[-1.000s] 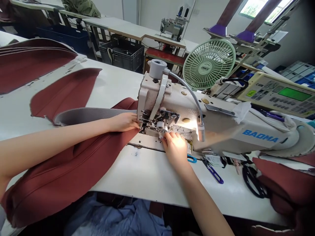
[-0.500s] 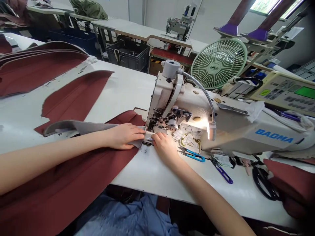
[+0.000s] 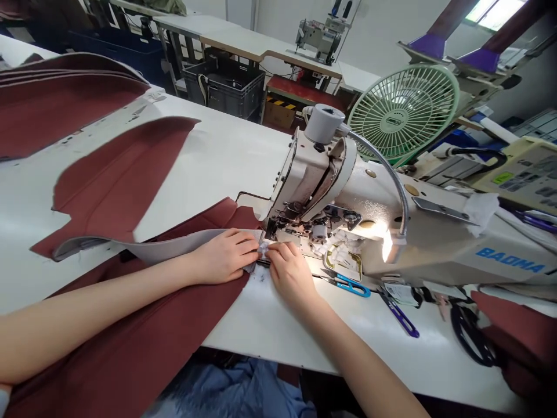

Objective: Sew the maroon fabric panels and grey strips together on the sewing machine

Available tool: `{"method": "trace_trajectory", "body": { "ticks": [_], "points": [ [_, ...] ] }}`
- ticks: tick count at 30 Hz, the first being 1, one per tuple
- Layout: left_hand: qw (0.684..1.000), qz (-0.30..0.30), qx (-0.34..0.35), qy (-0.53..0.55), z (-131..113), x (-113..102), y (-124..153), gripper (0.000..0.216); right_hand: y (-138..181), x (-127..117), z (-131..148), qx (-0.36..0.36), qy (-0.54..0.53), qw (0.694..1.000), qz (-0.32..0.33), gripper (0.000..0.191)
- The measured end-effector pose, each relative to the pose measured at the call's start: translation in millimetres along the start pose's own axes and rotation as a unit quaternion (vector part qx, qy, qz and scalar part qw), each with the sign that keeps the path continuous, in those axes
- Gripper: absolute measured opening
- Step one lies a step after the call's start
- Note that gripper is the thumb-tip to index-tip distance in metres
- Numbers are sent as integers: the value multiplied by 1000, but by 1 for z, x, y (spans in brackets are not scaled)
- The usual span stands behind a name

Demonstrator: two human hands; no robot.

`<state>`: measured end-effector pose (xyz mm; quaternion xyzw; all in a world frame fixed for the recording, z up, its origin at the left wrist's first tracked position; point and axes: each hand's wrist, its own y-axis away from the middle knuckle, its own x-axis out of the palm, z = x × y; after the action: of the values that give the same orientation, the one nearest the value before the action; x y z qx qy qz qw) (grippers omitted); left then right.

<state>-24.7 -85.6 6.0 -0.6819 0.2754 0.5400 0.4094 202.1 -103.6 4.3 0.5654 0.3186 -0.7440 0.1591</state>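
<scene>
Panels of maroon fabric [image 3: 65, 125] lie stacked at ten o'clock in the view, with a single cut panel [image 3: 117, 174] flat on the white table [image 3: 226, 157] just past nine. Between seven and eight spreads the maroon workpiece [image 3: 187, 325], draped over the near table edge, partly under the left forearm. A grey band [image 3: 174, 247] runs across it from nine o'clock toward the needle area.

At eight o'clock, the left hand [image 3: 228, 255] rests palm down on the band's inner end, fingers loosely extended and thumb apart, seemingly pressing rather than gripping. Just right of its fingertips sits a small pale piece [image 3: 263, 249]. At six o'clock, the right hand [image 3: 289, 270] has its fingers bent to that piece; its thumb is hidden, so I cannot tell whether it has a pinch on it.

Just beyond both hands stands the sewing machine [image 3: 304, 174]. The step in hand looks like lining up layers beside the presser foot; the next move calls for keeping band and pale piece aligned, with fingertips clear of the needle. At four o'clock are a dish of white scraps [image 3: 361, 270], then blue snips [image 3: 354, 285] and purple snips [image 3: 399, 316].
</scene>
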Motion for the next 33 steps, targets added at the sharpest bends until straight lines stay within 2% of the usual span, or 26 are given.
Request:
{"method": "trace_trajectory", "body": {
  "ticks": [3, 8, 14, 18, 23, 27, 33],
  "points": [
    [1000, 1, 21, -20, 1, 0, -1, 36, -1, -1, -3, -14, -25, 1000, -8, 27],
    [999, -4, 27, -23, 2, 0, -1, 38, -6, -1, -5, 14, 28, 999, 9, 16],
    [1000, -3, 19, 5, 2, -1, -1, 37, -5, 2, -4, 28, -46, 998, -15, 15],
    [1000, -5, 14, 20, 2, -2, -1, 33, -3, 1, -4, 36, -32, 999, -10, 21],
    [993, -32, -44, 100, 5, -6, 2, 47, -4, 0, 0, 59, 12, 998, 10, 24],
    [983, -78, -84, 142, 8, -8, 5, 40, -8, 3, 7, 54, 15, 998, 18, 25],
    [991, -45, -61, 114, 8, -4, 4, 37, -10, 5, 11, 60, 0, 998, 3, 19]
  ]
}}
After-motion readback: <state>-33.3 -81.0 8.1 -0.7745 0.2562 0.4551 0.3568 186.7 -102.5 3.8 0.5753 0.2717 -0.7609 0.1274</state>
